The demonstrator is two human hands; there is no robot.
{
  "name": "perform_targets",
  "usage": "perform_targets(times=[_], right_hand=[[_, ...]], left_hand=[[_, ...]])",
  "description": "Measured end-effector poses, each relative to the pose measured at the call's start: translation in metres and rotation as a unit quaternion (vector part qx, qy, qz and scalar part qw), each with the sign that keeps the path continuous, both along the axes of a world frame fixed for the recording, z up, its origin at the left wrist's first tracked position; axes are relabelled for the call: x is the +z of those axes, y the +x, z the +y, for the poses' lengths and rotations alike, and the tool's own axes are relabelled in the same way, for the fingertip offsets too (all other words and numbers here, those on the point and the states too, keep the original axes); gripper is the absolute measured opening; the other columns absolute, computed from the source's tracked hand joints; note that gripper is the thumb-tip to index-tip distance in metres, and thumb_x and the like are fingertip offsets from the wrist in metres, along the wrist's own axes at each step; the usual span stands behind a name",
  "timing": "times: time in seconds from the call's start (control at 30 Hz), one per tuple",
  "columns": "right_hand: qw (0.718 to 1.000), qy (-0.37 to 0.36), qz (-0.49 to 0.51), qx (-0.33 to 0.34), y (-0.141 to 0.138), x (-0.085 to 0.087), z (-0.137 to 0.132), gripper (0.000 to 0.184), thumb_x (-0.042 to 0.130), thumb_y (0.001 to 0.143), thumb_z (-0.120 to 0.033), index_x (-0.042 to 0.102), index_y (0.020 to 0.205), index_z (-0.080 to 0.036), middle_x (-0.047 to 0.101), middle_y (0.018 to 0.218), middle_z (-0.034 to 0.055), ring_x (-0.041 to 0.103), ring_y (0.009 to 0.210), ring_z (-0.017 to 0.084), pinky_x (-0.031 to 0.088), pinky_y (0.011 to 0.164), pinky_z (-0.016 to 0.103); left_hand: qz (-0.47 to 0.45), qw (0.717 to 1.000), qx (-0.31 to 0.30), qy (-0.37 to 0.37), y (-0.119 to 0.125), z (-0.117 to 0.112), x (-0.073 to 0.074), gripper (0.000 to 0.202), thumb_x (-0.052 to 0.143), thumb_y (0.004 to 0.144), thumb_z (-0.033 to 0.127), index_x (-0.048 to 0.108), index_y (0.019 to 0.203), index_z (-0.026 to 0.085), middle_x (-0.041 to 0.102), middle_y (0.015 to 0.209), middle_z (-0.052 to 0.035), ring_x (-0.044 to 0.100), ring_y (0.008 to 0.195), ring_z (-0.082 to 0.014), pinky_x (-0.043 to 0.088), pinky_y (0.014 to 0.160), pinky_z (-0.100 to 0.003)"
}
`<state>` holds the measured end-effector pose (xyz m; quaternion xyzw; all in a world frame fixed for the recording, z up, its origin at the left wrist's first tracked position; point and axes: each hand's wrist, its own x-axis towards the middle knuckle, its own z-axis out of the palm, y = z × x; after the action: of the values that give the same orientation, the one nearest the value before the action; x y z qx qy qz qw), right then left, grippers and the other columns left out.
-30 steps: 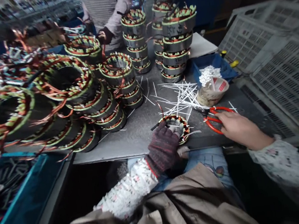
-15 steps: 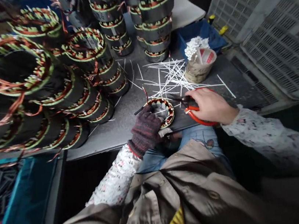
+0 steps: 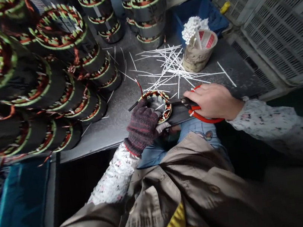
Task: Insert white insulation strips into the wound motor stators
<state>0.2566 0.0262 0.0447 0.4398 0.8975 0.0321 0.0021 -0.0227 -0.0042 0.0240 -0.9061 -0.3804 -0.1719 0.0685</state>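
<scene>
A teal bin (image 3: pixel 20 207) is seen at the far left, its dark contents too shadowed to be made out. Stacks of copper-wound motor stators (image 3: pixel 30 74) are stood along the grey counter (image 3: pixel 120 110). A single wound stator (image 3: pixel 156 107) is laid flat near the counter's front edge, and its rim is gripped by the left hand (image 3: pixel 142 127), which is closed over it in a dark knit glove. Loose white sleeving pieces (image 3: pixel 167 66) are scattered just behind it. The bare right hand (image 3: pixel 212 101) is closed around red-handled cutters (image 3: pixel 201 116), their tips held just beside the stator. A crumpled paper bag (image 3: pixel 194 60) packed with white fluffy bundles (image 3: pixel 192 29) is stood against a blue liner (image 3: pixel 205 15). Lattice-sided white plastic crates (image 3: pixel 277 24) are propped at the far right.
</scene>
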Motion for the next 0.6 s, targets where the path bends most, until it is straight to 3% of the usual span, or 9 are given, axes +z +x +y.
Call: perform_targets(times=[0.13,0.27,0.33,0.47,0.6], right_hand=[[0.999,-0.022,-0.017,-0.020,-0.006,0.008,-0.007,0.043,0.047,0.089,-0.031,0.070,0.121,-0.015,0.074,0.086,0.0122,0.062,0.076,0.025,0.032,0.066,0.034],[0.998,-0.024,-0.021,0.047,-0.012,0.016,-0.015,0.043,0.052,0.086,-0.033,0.069,0.122,-0.018,0.073,0.092,0.0127,0.062,0.088,0.027,0.037,0.073,0.035],[0.998,-0.037,-0.026,0.049,-0.016,0.017,-0.019,0.040,0.051,0.086,-0.031,0.070,0.120,-0.018,0.073,0.091,0.0126,0.062,0.089,0.027,0.039,0.075,0.036],[0.997,-0.068,-0.023,-0.002,-0.016,0.012,-0.018,0.037,0.050,0.090,-0.034,0.070,0.118,-0.022,0.074,0.088,0.0098,0.065,0.083,0.026,0.041,0.072,0.034],[0.992,-0.067,0.034,-0.098,0.001,-0.004,-0.003,0.051,0.052,0.092,-0.044,0.063,0.134,-0.018,0.076,0.102,0.0139,0.070,0.089,0.031,0.048,0.074,0.036]], left_hand=[[0.011,1.000,0.012,-0.025,0.001,-0.002,0.001,0.045,0.056,0.097,0.055,0.073,0.091,0.014,0.066,0.076,-0.0073,0.065,0.082,-0.0236,0.045,0.116,-0.052],[0.003,0.998,0.025,-0.059,0.000,-0.002,-0.003,0.043,0.055,0.096,0.055,0.073,0.097,0.016,0.068,0.082,-0.0074,0.067,0.088,-0.0243,0.040,0.121,-0.053],[0.004,0.997,0.032,-0.064,-0.001,-0.002,-0.004,0.045,0.054,0.096,0.059,0.073,0.098,0.018,0.069,0.083,-0.0071,0.067,0.090,-0.0248,0.041,0.120,-0.053],[0.030,0.996,0.047,-0.063,0.003,-0.002,0.000,0.052,0.056,0.093,0.064,0.074,0.095,0.015,0.070,0.083,-0.0097,0.068,0.092,-0.0275,0.042,0.119,-0.055],[0.055,0.992,0.071,-0.091,0.013,-0.006,0.008,0.048,0.069,0.085,0.061,0.074,0.091,0.014,0.072,0.086,-0.0135,0.070,0.096,-0.0309,0.047,0.110,-0.055]])
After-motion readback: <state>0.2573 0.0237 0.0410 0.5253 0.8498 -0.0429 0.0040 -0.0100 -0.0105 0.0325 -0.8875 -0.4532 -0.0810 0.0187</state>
